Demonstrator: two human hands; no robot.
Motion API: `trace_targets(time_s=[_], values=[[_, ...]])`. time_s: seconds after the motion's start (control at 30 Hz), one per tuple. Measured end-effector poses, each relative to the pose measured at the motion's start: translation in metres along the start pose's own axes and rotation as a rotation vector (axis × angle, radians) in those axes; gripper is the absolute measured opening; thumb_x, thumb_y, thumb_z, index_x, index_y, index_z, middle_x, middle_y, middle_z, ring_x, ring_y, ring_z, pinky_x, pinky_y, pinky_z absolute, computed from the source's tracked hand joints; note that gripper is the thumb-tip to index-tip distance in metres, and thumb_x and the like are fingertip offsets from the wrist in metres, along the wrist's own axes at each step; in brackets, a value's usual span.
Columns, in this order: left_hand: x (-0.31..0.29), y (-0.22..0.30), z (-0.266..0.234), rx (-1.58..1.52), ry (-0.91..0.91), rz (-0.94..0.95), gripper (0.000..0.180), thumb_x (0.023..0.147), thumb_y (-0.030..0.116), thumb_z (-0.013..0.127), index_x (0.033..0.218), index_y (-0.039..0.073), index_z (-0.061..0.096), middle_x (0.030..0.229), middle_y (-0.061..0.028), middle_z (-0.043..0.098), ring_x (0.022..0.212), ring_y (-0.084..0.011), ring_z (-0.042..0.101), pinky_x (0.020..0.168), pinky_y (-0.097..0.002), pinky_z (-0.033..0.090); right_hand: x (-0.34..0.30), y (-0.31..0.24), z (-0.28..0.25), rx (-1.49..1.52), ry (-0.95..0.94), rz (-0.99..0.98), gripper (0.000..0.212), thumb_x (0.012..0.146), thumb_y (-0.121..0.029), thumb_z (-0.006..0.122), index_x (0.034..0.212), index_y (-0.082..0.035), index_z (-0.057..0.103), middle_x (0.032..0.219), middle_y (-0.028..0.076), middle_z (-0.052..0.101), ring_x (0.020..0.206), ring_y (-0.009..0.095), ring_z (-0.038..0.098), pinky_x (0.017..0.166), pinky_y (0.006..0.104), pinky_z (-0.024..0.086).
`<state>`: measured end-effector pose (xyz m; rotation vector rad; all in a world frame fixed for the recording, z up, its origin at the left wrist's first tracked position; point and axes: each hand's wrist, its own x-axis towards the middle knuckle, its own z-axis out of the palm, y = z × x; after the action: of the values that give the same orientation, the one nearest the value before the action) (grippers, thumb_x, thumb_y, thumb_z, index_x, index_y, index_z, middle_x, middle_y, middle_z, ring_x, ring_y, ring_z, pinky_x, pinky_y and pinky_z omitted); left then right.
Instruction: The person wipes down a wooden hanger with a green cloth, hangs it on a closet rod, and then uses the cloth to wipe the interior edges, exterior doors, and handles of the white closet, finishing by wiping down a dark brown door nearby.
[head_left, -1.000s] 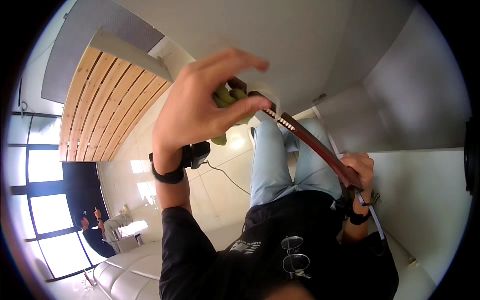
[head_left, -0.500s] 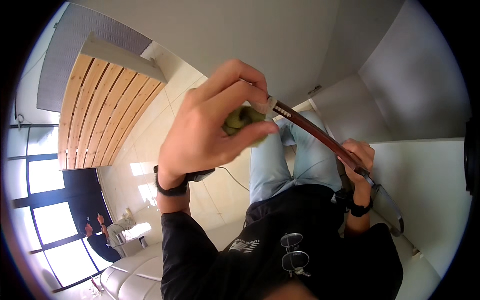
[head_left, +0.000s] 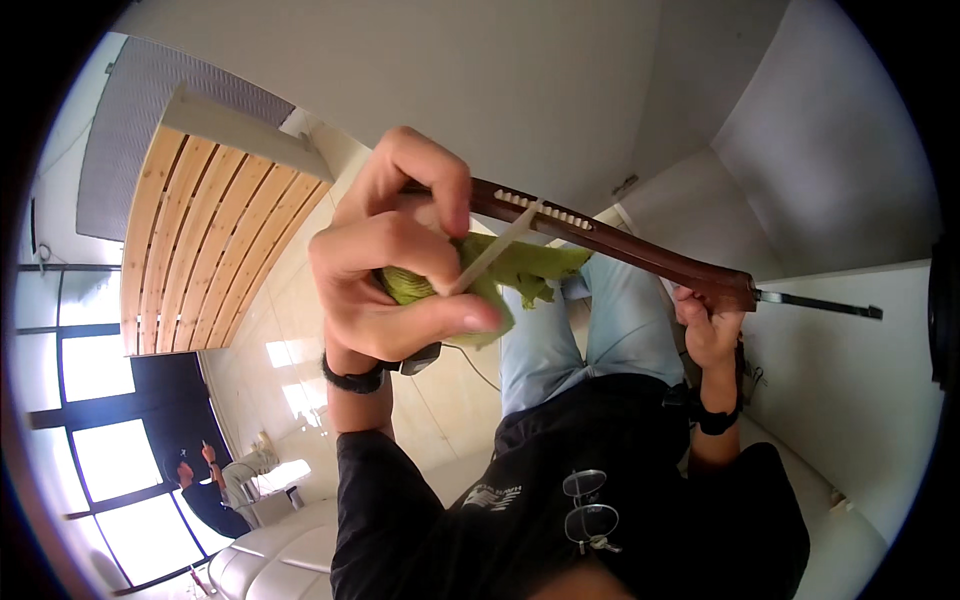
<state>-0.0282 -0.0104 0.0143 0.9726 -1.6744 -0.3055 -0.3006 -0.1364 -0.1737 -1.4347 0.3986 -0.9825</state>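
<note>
My left hand [head_left: 405, 260] is closed around a crumpled green soft piece [head_left: 525, 265] with ragged edges; whether it is cloth or plush I cannot tell. A thin pale strip [head_left: 500, 245] sticks out from between its thumb and fingers and crosses in front of a long brown rod [head_left: 640, 255]. A row of white teeth is set along the rod near my left fingers, which hide its far-left end. My right hand [head_left: 712, 325] grips the rod near its other end, with fingers partly hidden behind it. A slim dark metal arm [head_left: 820, 303] juts out from that end.
Pale cabinet panels [head_left: 820, 130] enclose the far and right sides. At the left stands a slatted wooden bench [head_left: 215, 240] on the tiled floor [head_left: 420, 400]. Another person [head_left: 215, 500] sits far off at the lower left, by bright windows. A pale couch [head_left: 270, 560] lies below.
The rod has swung flatter, its toothed end shifting left behind my left hand. The metal arm now points outward to the right. More of the green piece and the pale strip show.
</note>
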Motion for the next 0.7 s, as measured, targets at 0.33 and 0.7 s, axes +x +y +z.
trace_targets(time_s=[0.33, 0.7], values=[[-0.004, 0.008, -0.001, 0.134, 0.591, -0.065, 0.037, 0.074, -0.001, 0.069, 0.109, -0.003, 0.057, 0.114, -0.0156, 0.050, 0.064, -0.0082, 0.044, 0.057, -0.0193, 0.038, -0.004, 0.004, 0.001, 0.112, -0.021, 0.044, 0.014, 0.088, -0.013, 0.067, 0.091, -0.002, 0.059, 0.080, 0.000, 0.056, 0.065, 0.005, 0.047, 0.058, 0.0197, 0.039], [0.013, -0.008, -0.006, 0.692, 0.057, -0.180, 0.049, 0.068, 0.001, 0.077, 0.114, 0.003, 0.062, 0.119, -0.0100, 0.057, 0.072, -0.0137, 0.057, 0.062, -0.0233, 0.046, 0.003, -0.006, 0.002, 0.012, -0.086, 0.073, 0.021, 0.087, -0.017, 0.069, 0.079, -0.001, 0.059, 0.066, 0.000, 0.053, 0.059, 0.008, 0.045, 0.053, 0.0240, 0.036]])
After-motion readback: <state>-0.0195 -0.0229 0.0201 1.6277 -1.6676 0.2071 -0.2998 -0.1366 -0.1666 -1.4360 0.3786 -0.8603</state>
